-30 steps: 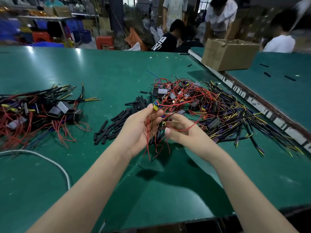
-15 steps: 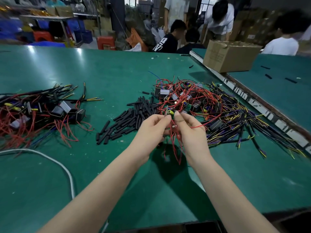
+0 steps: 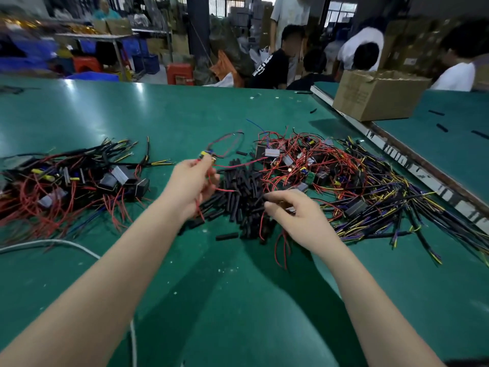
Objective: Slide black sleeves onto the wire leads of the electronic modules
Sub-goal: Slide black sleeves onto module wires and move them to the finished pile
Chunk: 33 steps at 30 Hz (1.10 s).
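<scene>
My left hand point(image 3: 194, 185) grips a small module point(image 3: 207, 154) with red wire leads, lifted a little above the table; its leads loop up and trail down past my palm. Just to the right lies a heap of short black sleeves point(image 3: 242, 194). My right hand point(image 3: 293, 211) hovers low over the near right edge of that heap, fingers curled with the tips pinched at a sleeve. Whether it holds one I cannot tell. Red wires hang under it. A tangle of modules with red, yellow and black leads point(image 3: 330, 170) lies further right.
A second pile of modules with leads point(image 3: 71, 181) lies at the left. A white cable point(image 3: 53, 243) curves along the near left. A cardboard box point(image 3: 375, 94) stands at the back right by a metal table seam point(image 3: 412, 162). Several people sit beyond the green table point(image 3: 185, 109).
My hands have separated: the left carried the module up and to the left, the right dropped to the right onto the black sleeve heap.
</scene>
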Available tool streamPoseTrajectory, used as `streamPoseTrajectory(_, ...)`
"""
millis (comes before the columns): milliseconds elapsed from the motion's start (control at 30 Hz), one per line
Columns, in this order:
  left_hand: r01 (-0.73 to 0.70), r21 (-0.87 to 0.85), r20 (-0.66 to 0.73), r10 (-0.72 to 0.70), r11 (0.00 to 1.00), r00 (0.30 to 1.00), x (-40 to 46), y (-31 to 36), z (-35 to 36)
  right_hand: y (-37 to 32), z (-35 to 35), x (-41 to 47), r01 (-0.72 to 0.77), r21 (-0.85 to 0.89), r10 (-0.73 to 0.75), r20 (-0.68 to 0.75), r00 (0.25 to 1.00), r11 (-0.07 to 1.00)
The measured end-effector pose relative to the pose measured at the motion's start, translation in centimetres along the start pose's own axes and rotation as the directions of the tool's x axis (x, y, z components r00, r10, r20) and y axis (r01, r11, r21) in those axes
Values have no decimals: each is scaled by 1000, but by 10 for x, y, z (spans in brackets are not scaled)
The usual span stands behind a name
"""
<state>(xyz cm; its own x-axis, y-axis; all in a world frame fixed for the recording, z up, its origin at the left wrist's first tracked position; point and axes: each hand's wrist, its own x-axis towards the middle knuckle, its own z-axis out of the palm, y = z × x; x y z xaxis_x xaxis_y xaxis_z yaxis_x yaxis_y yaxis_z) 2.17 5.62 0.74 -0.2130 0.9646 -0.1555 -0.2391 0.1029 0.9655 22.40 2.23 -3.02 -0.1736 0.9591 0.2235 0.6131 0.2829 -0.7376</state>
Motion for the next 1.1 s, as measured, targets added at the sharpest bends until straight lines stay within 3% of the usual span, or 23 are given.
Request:
streamPoseTrajectory(67,-1,65,-39,3,998,999,21,10,-16,8,-1,1,-27,4,27,-127,992,1000)
streamPoseTrajectory(167,-53,353,-74,84,934,994,52,14,-33,18,-2,5,-70,-53,51,-297,954,996)
streamPoseTrajectory(200,-77,498,-76,131,864,988,61,11,-39,21,-1,6,-80,-60,57,-320,946,995)
streamPoseTrajectory(300,-63,864,-46,203,500,978,80,0,-57,24,1,6,-137,22,137,-305,942,990)
streamPoseTrajectory(400,15,948,-69,160,318,985,85,-9,-63,26,1,6,-223,42,226,-267,937,974)
streamPoseTrajectory(467,31,979,-56,122,203,991,84,-13,-60,25,0,7,-228,15,220,-332,917,974)
streamPoseTrajectory(633,79,997,-81,116,24,990,78,-16,-53,23,0,4,-238,-254,116,-417,902,938)
streamPoseTrajectory(733,160,986,-154,123,-36,980,72,-15,-49,18,3,0,-252,-432,77,-384,920,866)
streamPoseTrajectory(833,141,989,-128,225,-41,966,59,-15,-40,16,7,-1,-338,-597,216,-267,939,727)
streamPoseTrajectory(967,-114,993,92,362,39,928,36,-21,-19,16,9,-3,-379,-593,339,-183,923,711)
streamPoseTrajectory(1033,-252,961,194,372,112,907,23,-23,-5,12,7,-4,-368,-590,260,-263,929,719)
streamPoseTrajectory(1100,-365,913,264,421,180,868,12,-26,8,8,3,-5,-340,-504,139,-394,908,794)
